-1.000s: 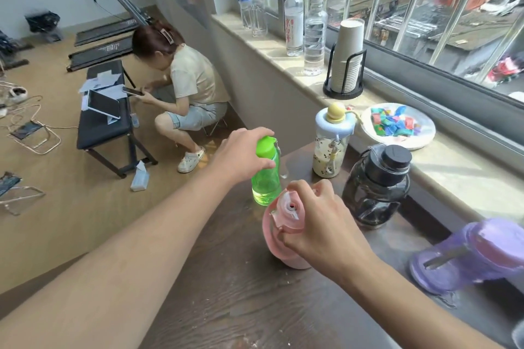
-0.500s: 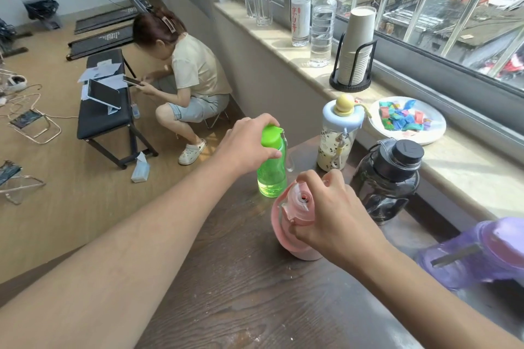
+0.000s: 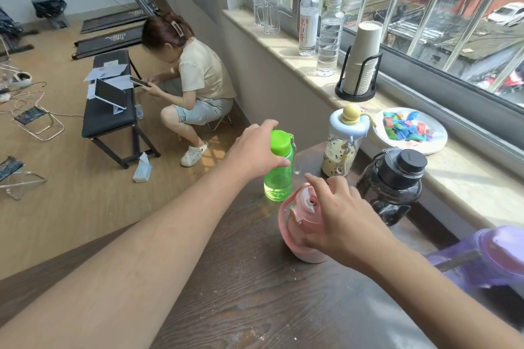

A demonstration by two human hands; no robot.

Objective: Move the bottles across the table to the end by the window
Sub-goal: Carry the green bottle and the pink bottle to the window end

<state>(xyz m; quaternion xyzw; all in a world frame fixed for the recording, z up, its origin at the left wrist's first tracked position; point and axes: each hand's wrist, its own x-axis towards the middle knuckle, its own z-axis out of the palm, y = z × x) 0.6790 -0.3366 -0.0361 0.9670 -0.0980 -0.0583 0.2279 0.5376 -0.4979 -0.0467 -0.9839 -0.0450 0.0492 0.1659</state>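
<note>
My left hand [image 3: 256,147] curls around the green bottle [image 3: 279,167], standing near the table's [image 3: 226,292] far end. My right hand [image 3: 340,215], fingers loosening, rests on the pink bottle [image 3: 297,224] beside it. The patterned bottle [image 3: 341,147] and black jug [image 3: 394,184] already stand there; the purple bottle [image 3: 487,255] looks left to move.

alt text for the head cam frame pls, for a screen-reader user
Two bare hands reach over a dark wooden table by a window: the left hand on a green bottle, the right hand on a pink bottle. Patterned, black and purple bottles stand nearby; a person crouches on the floor behind.
</note>
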